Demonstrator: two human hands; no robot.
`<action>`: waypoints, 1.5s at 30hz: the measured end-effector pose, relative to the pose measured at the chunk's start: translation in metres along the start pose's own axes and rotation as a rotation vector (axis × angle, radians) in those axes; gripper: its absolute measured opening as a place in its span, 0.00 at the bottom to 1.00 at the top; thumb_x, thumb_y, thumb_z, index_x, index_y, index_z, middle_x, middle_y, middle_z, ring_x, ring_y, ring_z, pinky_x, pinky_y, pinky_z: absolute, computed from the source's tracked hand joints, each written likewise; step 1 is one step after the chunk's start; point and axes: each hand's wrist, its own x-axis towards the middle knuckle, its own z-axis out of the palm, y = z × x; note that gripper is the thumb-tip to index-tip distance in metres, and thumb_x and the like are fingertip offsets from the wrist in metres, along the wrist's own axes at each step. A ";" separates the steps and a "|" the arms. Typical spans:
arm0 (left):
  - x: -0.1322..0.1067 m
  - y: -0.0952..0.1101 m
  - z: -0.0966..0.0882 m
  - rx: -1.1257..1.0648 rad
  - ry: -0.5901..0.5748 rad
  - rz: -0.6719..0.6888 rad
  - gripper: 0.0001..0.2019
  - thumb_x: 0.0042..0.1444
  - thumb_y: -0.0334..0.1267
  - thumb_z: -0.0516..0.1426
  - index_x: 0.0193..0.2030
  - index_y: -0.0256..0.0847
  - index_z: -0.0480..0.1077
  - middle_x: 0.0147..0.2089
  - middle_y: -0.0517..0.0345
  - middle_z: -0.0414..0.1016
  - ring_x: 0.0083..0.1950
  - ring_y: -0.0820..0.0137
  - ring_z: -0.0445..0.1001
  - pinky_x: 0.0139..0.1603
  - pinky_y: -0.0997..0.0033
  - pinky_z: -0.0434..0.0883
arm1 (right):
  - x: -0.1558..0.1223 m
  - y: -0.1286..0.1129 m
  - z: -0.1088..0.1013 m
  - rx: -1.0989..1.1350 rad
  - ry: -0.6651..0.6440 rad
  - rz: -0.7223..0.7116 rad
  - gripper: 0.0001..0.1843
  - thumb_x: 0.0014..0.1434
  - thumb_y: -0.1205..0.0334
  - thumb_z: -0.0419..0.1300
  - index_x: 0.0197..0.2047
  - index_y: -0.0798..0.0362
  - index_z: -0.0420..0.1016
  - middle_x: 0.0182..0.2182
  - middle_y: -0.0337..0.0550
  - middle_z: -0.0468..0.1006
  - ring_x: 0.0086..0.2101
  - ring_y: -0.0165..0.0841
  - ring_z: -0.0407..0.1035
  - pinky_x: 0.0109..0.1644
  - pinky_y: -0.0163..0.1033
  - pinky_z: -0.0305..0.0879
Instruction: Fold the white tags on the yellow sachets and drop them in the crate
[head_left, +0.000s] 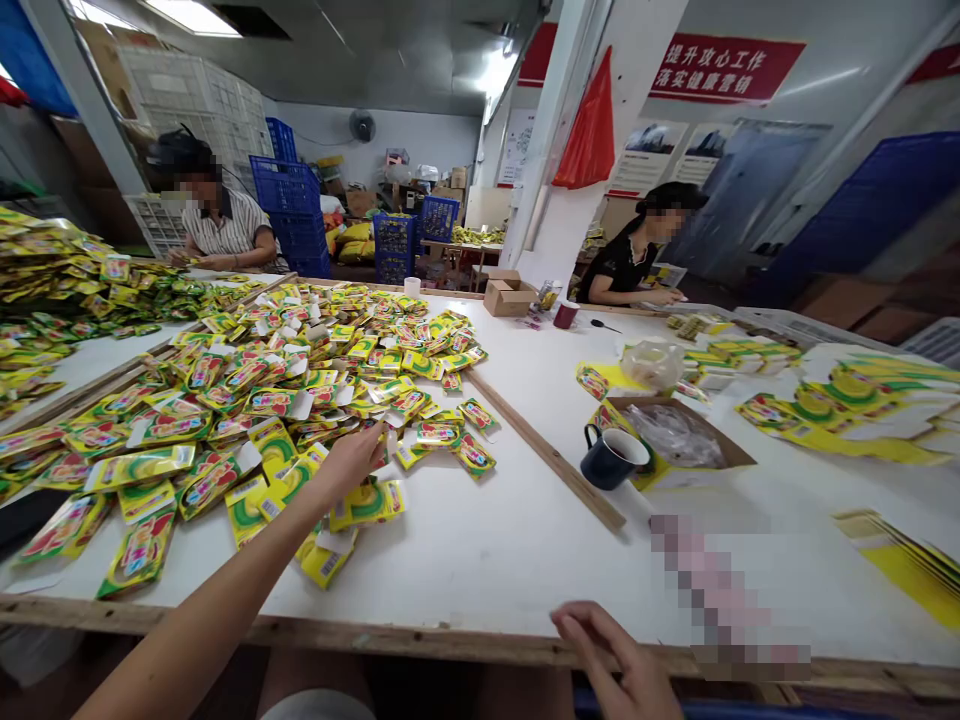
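My left hand [352, 458] reaches out over the white table [525, 520] into a big spread of yellow-green packets [285, 400]. Its fingers are pinched at the near right edge of the pile, on a packet or a white tab that I cannot make out. A yellow packet with a green ring [369, 503] lies just below that hand. My right hand [622, 660] rests at the table's near wooden edge with its fingers loosely curled, and nothing shows in it.
A wooden strip [547, 455] runs diagonally across the table. Right of it stand a dark mug [611, 458], an open cardboard box with plastic bags [675, 435] and yellow printed cards [847, 410]. Two people sit at the far side. Blue crates [289, 200] are stacked behind.
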 end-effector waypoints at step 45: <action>-0.099 0.116 0.067 -1.151 0.084 -0.225 0.10 0.55 0.42 0.59 0.38 0.37 0.73 0.30 0.58 0.75 0.32 0.68 0.73 0.34 0.71 0.70 | 0.059 -0.040 0.098 0.338 0.022 -0.159 0.10 0.58 0.55 0.60 0.32 0.53 0.75 0.27 0.41 0.77 0.30 0.34 0.70 0.36 0.36 0.67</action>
